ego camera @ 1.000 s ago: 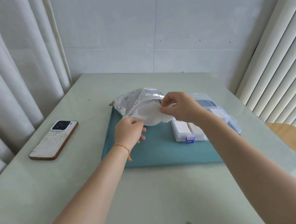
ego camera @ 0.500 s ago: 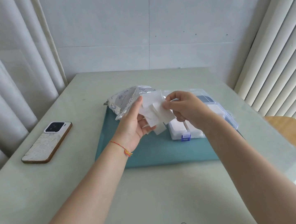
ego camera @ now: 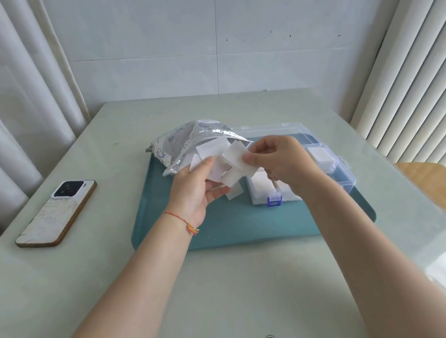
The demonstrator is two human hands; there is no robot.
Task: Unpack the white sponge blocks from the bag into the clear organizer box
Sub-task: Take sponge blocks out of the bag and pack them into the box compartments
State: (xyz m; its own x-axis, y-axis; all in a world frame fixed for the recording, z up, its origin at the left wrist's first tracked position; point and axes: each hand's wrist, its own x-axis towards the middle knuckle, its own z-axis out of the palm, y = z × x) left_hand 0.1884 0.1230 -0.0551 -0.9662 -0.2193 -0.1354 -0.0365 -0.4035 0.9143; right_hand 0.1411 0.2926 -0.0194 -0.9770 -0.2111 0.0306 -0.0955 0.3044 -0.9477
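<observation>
1. white, thin, square-cut sponge blocks (ego camera: 217,166) fan out over the teal tray (ego camera: 224,233), at the mouth of the silvery printed bag (ego camera: 184,145).
2. left hand (ego camera: 193,192) cups several blocks, fingers curled under them; right hand (ego camera: 280,161) pinches one block (ego camera: 238,156).
3. clear organizer box (ego camera: 329,163) sits on the tray behind the right hand, which hides its near compartments; more blocks lie inside.

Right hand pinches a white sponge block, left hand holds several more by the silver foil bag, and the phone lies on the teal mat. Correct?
Not quite. In the head view the phone lies on the pale green table, left of the teal mat. The right hand does pinch a white sponge block; the left hand holds more by the silver foil bag.
</observation>
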